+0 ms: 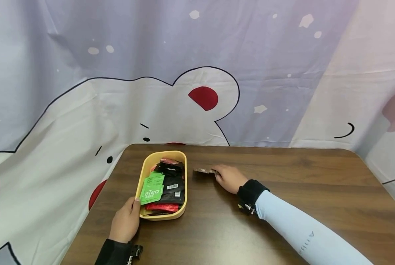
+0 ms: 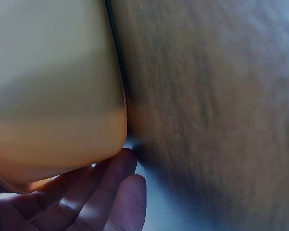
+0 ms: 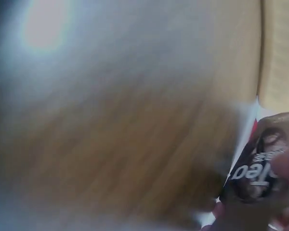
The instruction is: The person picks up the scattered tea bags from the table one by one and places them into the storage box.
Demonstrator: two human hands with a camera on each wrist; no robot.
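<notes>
A yellow plastic bin stands on the left part of the table, filled with tea sachets. On top lies a green sachet lettered "eTea", beside black sachets with barcodes and a red one. My left hand grips the bin's near left corner, thumb at the rim. In the left wrist view its fingers lie against the bin's outer wall. Right of the bin, my right hand pinches a dark tea sachet with pale lettering, held just over the table.
The brown wooden table extends to the right of the bin. A patterned curtain hangs behind the table's far edge and down its left side.
</notes>
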